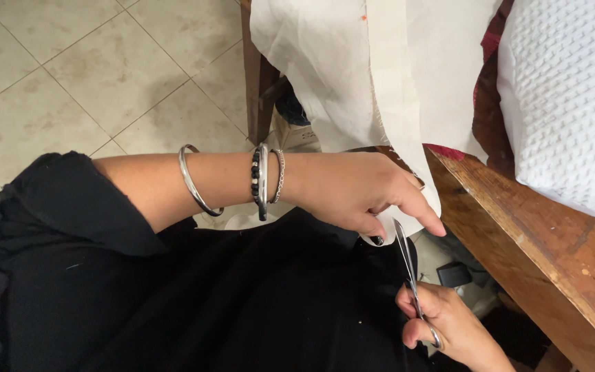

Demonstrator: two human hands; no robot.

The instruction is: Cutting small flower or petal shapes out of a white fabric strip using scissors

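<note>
Gripping the scissors (pixel 411 275) at about 5 o'clock in the view, the right hand (pixel 449 324) has its thumb through 1 loop and the other fingers curled tight round the handles. The blades point up toward 12 o'clock, and their tips sit at the lower edge of the cloth (pixel 387 89), just beside the left thumb. Whether the blades are parted or shut is hard to tell, since they show almost edge-on.

Above that, the left hand (pixel 359 189) reaches in from 9 o'clock and pinches the cloth's bottom edge between thumb and fingers, holding it over a black lap (pixel 242 296). On that wrist sit several bangles (pixel 264 180), 1 slid further up the forearm, and a black sleeve (pixel 63 207) covers the upper arm.

From the pinch, the pale cloth runs up toward 12 o'clock, with a folded or hemmed strip down its middle. At 3 o'clock a worn wooden table (pixel 552 248) slants across the corner, and the cloth hangs over its edge. A white textured fabric (pixel 573 96) lies on the table toward 2 o'clock. Beige floor tiles (pixel 91 76) fill 10 to 11 o'clock, farthest off.
</note>
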